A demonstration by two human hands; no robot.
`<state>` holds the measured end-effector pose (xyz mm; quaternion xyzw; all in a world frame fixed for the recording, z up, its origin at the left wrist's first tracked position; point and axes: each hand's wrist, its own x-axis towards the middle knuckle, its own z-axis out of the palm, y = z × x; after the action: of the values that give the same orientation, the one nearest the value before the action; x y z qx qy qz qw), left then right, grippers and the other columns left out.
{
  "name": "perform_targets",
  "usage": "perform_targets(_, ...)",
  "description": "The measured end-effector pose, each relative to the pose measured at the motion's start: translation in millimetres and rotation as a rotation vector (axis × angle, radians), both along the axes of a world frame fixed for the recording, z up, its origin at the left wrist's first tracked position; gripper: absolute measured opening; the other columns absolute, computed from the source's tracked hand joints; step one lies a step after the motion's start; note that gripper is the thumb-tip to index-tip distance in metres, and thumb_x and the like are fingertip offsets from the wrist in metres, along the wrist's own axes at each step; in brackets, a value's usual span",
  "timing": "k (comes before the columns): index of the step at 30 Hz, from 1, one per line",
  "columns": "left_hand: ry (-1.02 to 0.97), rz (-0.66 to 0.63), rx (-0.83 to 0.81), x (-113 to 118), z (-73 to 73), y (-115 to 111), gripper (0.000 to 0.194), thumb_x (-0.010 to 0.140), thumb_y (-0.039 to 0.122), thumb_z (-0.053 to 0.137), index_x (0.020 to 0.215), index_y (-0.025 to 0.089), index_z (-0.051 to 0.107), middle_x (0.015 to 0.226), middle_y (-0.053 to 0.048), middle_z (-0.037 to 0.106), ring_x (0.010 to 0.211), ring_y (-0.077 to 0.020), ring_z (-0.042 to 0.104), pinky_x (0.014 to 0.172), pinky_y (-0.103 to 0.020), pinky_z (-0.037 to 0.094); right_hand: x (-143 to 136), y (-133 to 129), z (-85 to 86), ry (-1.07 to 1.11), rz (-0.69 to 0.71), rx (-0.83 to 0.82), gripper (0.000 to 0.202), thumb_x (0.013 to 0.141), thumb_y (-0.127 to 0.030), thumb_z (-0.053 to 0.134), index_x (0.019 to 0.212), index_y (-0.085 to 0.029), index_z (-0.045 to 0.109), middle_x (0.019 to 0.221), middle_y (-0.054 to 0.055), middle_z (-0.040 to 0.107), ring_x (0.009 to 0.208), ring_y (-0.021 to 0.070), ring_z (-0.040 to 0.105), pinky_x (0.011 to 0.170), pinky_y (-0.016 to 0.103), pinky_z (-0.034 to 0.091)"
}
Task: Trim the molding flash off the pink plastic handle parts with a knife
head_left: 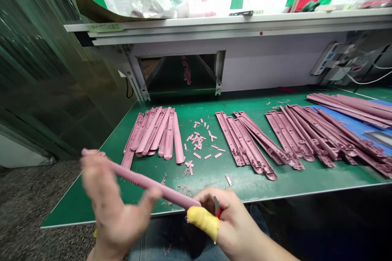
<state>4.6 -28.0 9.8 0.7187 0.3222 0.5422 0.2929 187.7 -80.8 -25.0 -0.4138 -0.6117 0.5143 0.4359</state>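
Observation:
A long pink plastic strip slants across in front of me, over the table's front edge. My right hand, with a yellow cover on its thumb, is closed round the strip's near end. Within the same hand is a small tool with a red part and a grey tip; its kind is mostly hidden. At the strip's far end, my left hand is smeared by motion, its fingers stretched up against the strip and its thumb apart. Small pink offcuts and shavings lie on the green tabletop beyond.
Pink strips lie in a left pile, a middle pile and a right pile. More rest on a blue sheet at far right. Behind stands an opening with a dark green belt, below a shelf.

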Motion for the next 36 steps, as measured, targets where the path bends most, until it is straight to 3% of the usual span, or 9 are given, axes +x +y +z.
perform_targets(3,0.281,-0.025,0.199,-7,0.3,-1,0.033,0.089,0.040,0.048,0.119,0.032,0.060,0.092,-0.005,0.072,0.086,-0.0233,0.068,0.067,-0.033,0.057,17,4,15.8,0.056,0.150,-0.088,0.034,0.078,-0.047,0.068,0.074,-0.015,0.058,0.063,-0.003,0.052,0.056,0.0087,0.042,0.052,0.021,0.035)
perform_targets(5,0.482,-0.043,0.314,-19,2.2,-3,0.033,0.090,0.033,0.048,0.121,0.030,0.060,0.100,-0.006,0.071,0.095,-0.0239,0.066,0.078,-0.036,0.056,26,6,20.9,0.008,0.172,-0.014,0.032,0.086,-0.049,0.057,0.086,-0.017,0.057,0.071,-0.001,0.057,0.062,0.0101,0.047,0.058,0.022,0.039)
perform_targets(8,0.806,-0.083,0.464,-39,9.7,-4,0.040,0.090,0.015,0.047,0.126,0.029,0.056,0.117,-0.006,0.067,0.112,-0.0236,0.058,0.096,-0.042,0.047,33,9,19.7,-0.260,0.086,0.269,0.032,0.098,-0.044,0.037,0.097,-0.019,0.057,0.080,0.001,0.060,0.069,0.0113,0.052,0.065,0.023,0.039)
perform_targets(12,1.051,-0.141,0.625,-48,28.0,-1,0.047,0.090,0.005,0.039,0.129,0.027,0.053,0.128,-0.003,0.061,0.129,-0.0244,0.043,0.109,-0.050,0.032,28,16,12.7,-0.662,0.030,0.707,0.055,0.089,-0.065,0.037,0.081,-0.017,0.062,0.064,0.002,0.055,0.056,0.0130,0.047,0.051,0.025,0.029)
perform_targets(14,1.085,-0.166,0.681,-44,36.9,0,0.046,0.091,0.006,0.034,0.128,0.027,0.053,0.126,-0.002,0.063,0.130,-0.0244,0.042,0.110,-0.052,0.029,22,20,11.9,-0.807,-0.046,0.867,0.059,0.087,-0.068,0.037,0.073,-0.016,0.060,0.059,0.002,0.051,0.051,0.0134,0.042,0.048,0.027,0.022)
perform_targets(21,1.117,-0.161,0.731,-38,46.7,-6,0.038,0.094,0.014,0.035,0.126,0.023,0.054,0.118,-0.002,0.067,0.119,-0.0225,0.053,0.111,-0.043,0.027,20,24,17.3,-0.919,-0.012,1.016,0.044,0.100,-0.033,0.030,0.065,-0.018,0.051,0.058,0.000,0.047,0.051,0.0140,0.035,0.048,0.029,0.018)
perform_targets(26,1.055,-0.040,0.627,-44,27.7,-21,0.046,0.088,0.014,0.050,0.134,0.021,0.047,0.113,-0.007,0.069,0.102,-0.0212,0.062,0.088,-0.034,0.049,21,21,16.1,-0.863,-0.081,1.030,0.052,0.102,-0.033,0.020,0.064,-0.018,0.051,0.057,0.001,0.043,0.051,0.0144,0.034,0.049,0.030,0.021)
perform_targets(31,0.844,0.052,0.519,-36,5.6,-35,0.054,0.080,0.016,0.063,0.132,0.014,0.049,0.116,-0.009,0.068,0.099,-0.0199,0.066,0.082,-0.025,0.056,19,22,14.1,-0.829,-0.142,1.002,0.048,0.100,-0.033,0.026,0.065,-0.017,0.054,0.058,0.001,0.043,0.052,0.0142,0.035,0.050,0.029,0.022)
perform_targets(36,0.772,0.155,0.414,-22,-1.2,-45,0.045,0.083,0.027,0.058,0.128,0.023,0.054,0.114,-0.003,0.070,0.089,-0.0196,0.071,0.073,-0.023,0.060,14,26,11.6,-0.810,-0.247,0.953,0.043,0.098,-0.041,0.035,0.068,-0.017,0.055,0.059,0.001,0.045,0.054,0.0142,0.037,0.050,0.029,0.022)
